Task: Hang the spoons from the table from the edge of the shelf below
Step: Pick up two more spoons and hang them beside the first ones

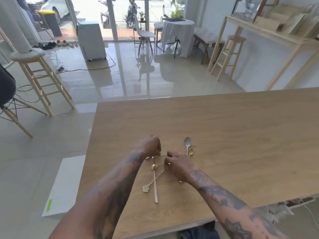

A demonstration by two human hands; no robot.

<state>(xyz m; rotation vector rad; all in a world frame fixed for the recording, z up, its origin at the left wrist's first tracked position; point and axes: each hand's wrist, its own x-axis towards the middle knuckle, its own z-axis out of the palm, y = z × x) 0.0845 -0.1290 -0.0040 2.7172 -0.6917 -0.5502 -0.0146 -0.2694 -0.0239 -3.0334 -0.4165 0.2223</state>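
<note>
Several spoons lie in a loose pile on the wooden table (224, 128). A silver spoon (187, 143) points away from me, with a small gold spoon (190, 152) beside it. A gold spoon (154, 167) and a flower-ended gold spoon (155, 180) cross a long pale utensil (155, 185). My left hand (151, 146) is closed on the end of a thin handle at the pile's left. My right hand (178, 165) pinches the handle of the gold spoon. The shelf below is out of sight.
A white board (63, 185) lies on the floor left of the table. Wooden stools (39, 80) and a dark chair (6, 94) stand further left. Cables run across the tiled floor. A cable and clutter (283, 207) show past the table's right near edge.
</note>
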